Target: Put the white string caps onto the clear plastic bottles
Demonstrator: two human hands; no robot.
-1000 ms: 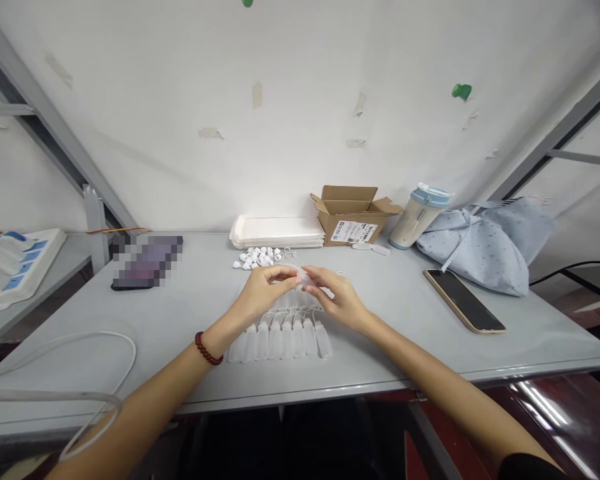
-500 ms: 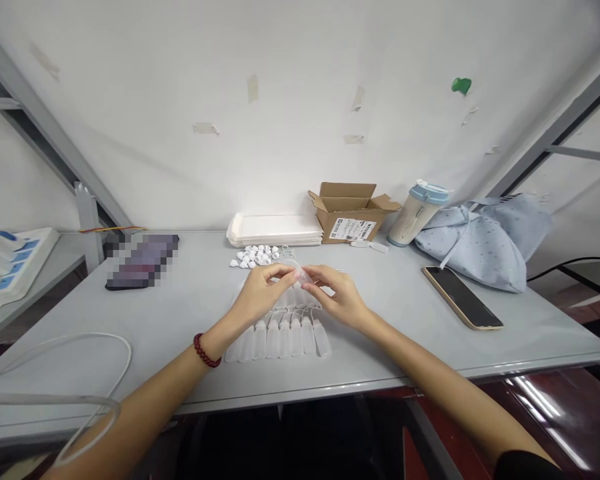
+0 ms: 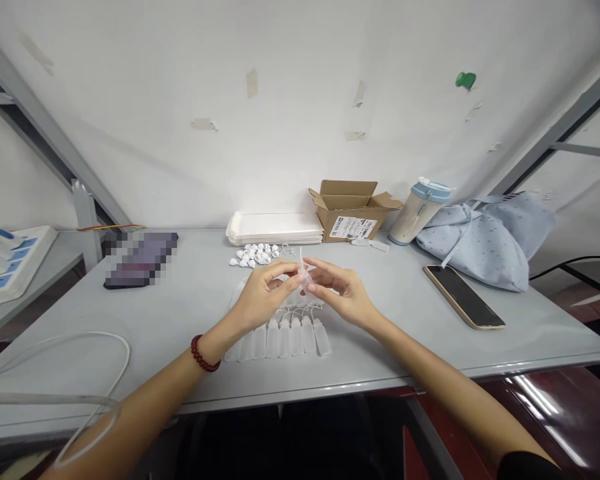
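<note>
Between my two hands is a small translucent plastic bottle [image 3: 307,283], tilted, with a thin white tube sticking up from its neck. My left hand [image 3: 260,295] pinches at the neck end with thumb and forefinger. The body of the bottle is gripped by the fingers of my right hand [image 3: 344,295]. Below them a row of similar bottles [image 3: 285,339] lies on the table, thin tubes at their necks. More bottles behind that row are partly hidden by my hands. A pile of small white caps [image 3: 255,255] lies just beyond my left hand.
Toward the wall are a stack of white trays [image 3: 275,229], an open cardboard box [image 3: 350,212] and loose bottles [image 3: 370,245]. A tumbler [image 3: 420,212], a blue cloth bag [image 3: 480,243] and a phone [image 3: 463,297] are at right. A blurred dark item [image 3: 143,260] and a cable [image 3: 123,360] lie left.
The tube on the held bottle, bent over to the left before, now stands upright. My fingers have shifted around the bottle's neck.
</note>
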